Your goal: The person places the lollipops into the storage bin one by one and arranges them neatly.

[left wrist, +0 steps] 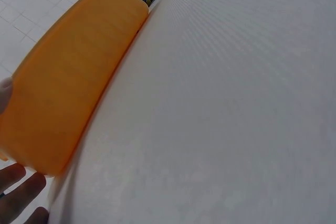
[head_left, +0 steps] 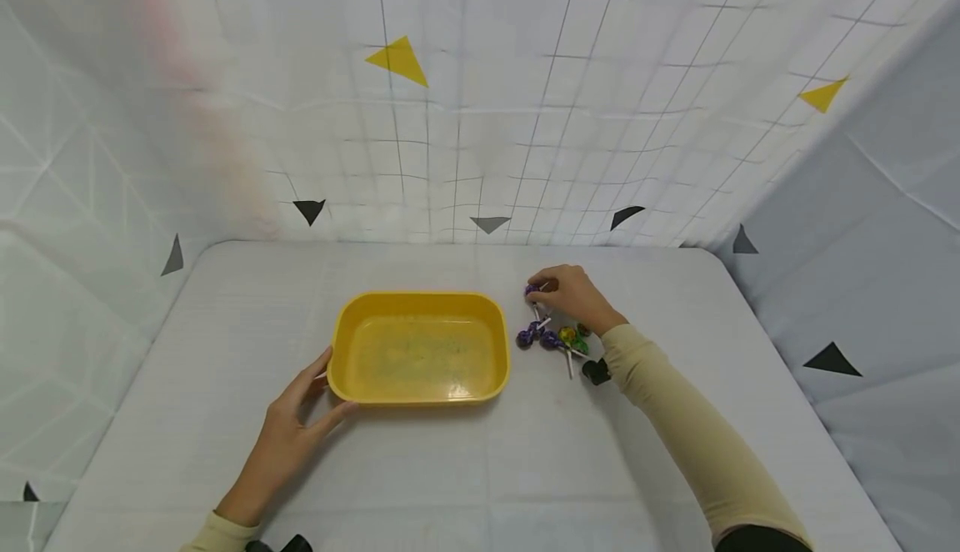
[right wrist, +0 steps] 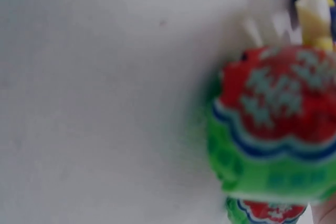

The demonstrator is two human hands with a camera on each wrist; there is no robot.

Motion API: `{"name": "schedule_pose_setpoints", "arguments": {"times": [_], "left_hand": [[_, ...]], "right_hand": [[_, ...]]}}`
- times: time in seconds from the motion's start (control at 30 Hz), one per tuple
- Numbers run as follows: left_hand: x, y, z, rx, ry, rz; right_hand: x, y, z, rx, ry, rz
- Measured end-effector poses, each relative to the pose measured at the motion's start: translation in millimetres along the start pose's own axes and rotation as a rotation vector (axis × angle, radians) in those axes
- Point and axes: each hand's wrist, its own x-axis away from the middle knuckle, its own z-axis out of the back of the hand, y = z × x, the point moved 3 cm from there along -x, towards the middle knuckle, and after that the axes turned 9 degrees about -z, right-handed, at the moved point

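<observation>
A yellow rectangular tray point(head_left: 420, 393) stands on the white table. At its front left corner my left hand point(head_left: 288, 431) is spread, thumb along the front side and fingers against the left end. The left wrist view shows the tray's outer wall point(left wrist: 73, 72) between thumb and fingertips. Right of the tray, my right hand point(head_left: 572, 295) pinches a purple-wrapped lollipop point(head_left: 532, 290). Below it lie several more: purple lollipops point(head_left: 551, 340), a yellow one point(head_left: 567, 335) and a green one point(head_left: 581, 344). A red-and-green lollipop point(right wrist: 278, 103) fills much of the right wrist view.
The table point(head_left: 420, 477) has rounded back corners and meets a white grid-patterned curtain point(head_left: 487, 143) behind. Grey-white sheets point(head_left: 847, 285) hang at the sides. A black wrist camera point(head_left: 596, 371) on my right wrist hangs close to the lollipops.
</observation>
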Motion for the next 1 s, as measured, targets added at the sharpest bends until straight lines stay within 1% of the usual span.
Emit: {"name": "schedule_pose_setpoints", "arguments": {"times": [0.23,0.4,0.67,0.83,1.0], "left_hand": [[-0.3,0.7,-0.1,-0.001,0.004,-0.012],[-0.4,0.5,0.0,0.002,0.002,-0.007],[-0.6,0.9,0.1,0.008,0.000,-0.002],[-0.3,1.0,0.3,0.004,0.003,0.000],[0.1,-0.1,0.2,0.008,0.005,-0.002]], "right_hand": [[4.3,-4,5,-0.011,0.053,0.007],[5.1,-6,8,-0.012,0.072,0.017],[2.4,-5,14,-0.032,0.110,0.021],[3.7,-6,18,-0.082,0.120,0.029],[6.4,-11,22,-0.137,0.129,0.053]]}}
